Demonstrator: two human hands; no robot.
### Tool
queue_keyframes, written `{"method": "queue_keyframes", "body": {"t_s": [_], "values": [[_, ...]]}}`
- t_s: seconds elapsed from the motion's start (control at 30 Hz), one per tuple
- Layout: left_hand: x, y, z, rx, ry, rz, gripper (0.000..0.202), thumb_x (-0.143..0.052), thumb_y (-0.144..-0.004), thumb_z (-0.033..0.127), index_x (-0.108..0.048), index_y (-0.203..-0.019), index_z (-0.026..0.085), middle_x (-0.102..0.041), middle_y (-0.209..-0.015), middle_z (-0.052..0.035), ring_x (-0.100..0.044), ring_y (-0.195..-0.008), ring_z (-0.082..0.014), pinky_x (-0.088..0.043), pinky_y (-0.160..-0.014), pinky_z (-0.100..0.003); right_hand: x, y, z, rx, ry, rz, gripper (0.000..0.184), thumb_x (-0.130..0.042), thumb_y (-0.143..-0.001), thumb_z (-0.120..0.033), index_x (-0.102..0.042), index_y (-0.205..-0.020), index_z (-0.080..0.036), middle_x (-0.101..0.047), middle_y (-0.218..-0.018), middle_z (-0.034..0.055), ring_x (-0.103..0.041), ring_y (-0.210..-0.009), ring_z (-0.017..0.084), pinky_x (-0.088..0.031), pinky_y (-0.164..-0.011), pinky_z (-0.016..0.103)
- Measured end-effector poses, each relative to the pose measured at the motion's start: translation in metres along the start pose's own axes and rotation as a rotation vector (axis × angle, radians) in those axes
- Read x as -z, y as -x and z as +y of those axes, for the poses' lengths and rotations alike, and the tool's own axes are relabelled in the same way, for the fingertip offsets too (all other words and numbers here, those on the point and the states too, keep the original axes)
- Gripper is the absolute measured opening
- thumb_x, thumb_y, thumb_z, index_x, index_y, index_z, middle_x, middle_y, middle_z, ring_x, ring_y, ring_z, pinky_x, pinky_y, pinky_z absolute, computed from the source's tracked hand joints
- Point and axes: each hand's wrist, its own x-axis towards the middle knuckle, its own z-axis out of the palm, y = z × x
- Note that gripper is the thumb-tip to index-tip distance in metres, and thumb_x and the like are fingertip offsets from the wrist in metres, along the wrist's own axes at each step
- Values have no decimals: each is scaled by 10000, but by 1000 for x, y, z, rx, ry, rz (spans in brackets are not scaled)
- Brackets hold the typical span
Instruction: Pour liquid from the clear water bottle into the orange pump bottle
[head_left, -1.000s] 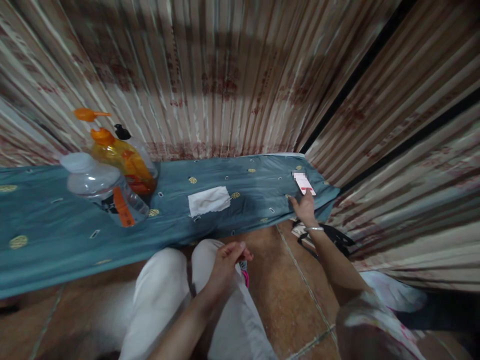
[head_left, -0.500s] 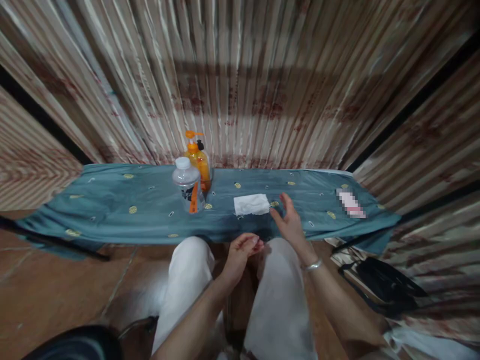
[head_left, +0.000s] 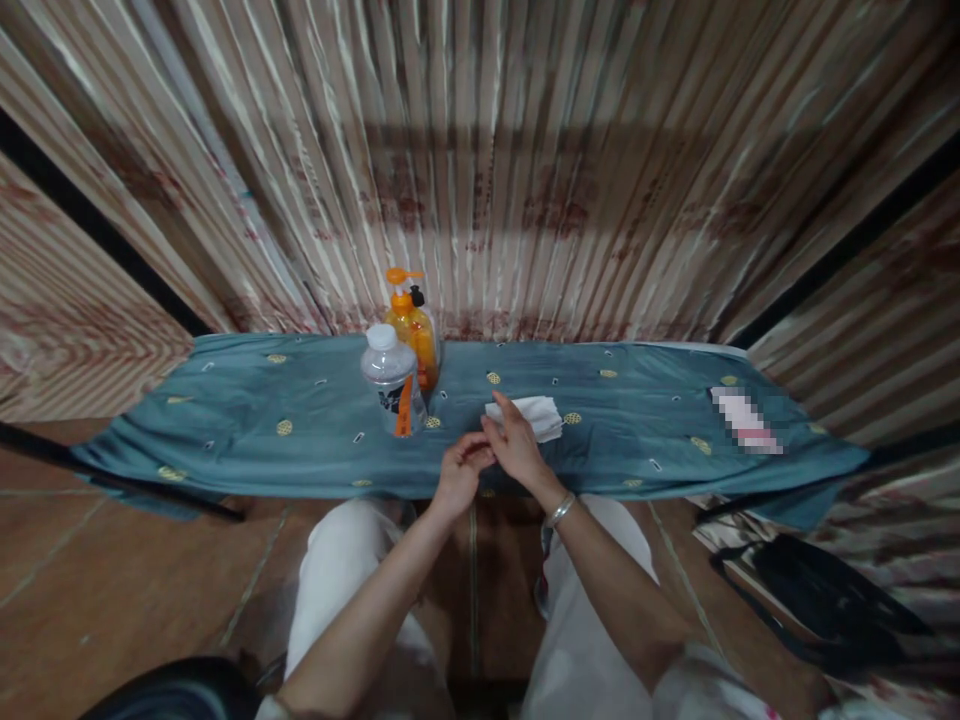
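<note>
Teal cloth [head_left: 240, 430], tissue [head_left: 547, 416] partly behind hands [head_left: 519, 450]

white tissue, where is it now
In the head view, the white tissue lies right of centre on the teal cloth, right of the clear bottle.

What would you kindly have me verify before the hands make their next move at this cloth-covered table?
1. No object visible in the left hand: ok.
2. Left hand apart from the right hand: cannot tell; their fingers meet or nearly meet.
3. White tissue in full view: not ok; the right hand partly covers it.
4. Clear bottle upright: ok.
5. Orange pump bottle upright behind it: ok.
6. Screen of the phone-like item readable: not ok; it is pixelated.
</note>
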Motion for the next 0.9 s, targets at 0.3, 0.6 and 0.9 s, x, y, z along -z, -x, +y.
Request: {"method": "queue_keyframes", "body": {"t_s": [0.3,0.6,0.9], "values": [[45,-11,64,-734,-578,262,365,-730,-826,346,-680,-1158,203,-649,-1211,-109,-641,-1117,-260,-537,-977,-407,-14,1,24,-22,-12,4,473,-505,-989,-470,-643,-1343,-186,-704,-1349,164,-648,-1290,301,-510,-1131,519],[96,-73,61,-756,-688,497,1245,-908,-678,389,-126,-1576,27,-182,-1668,-337,-182,-1589,-402,-150,-1295,-536,-28,5,15,-4,54,-81,471,-501,-990,-397,-619,-1365,-136,-672,-1385,202,-629,-1319,315,-476,-1168,538],[109,-100,35,-471,-588,509,1135,-961,-506,294,-366,-1461,144,-551,-1463,-221,-556,-1369,-358,-397,-1194,-491,-28,8,15,-23,60,-100,461,-518,-997,-401,-613,-1385,-171,-675,-1391,174,-625,-1329,295,-481,-1172,520]]}}
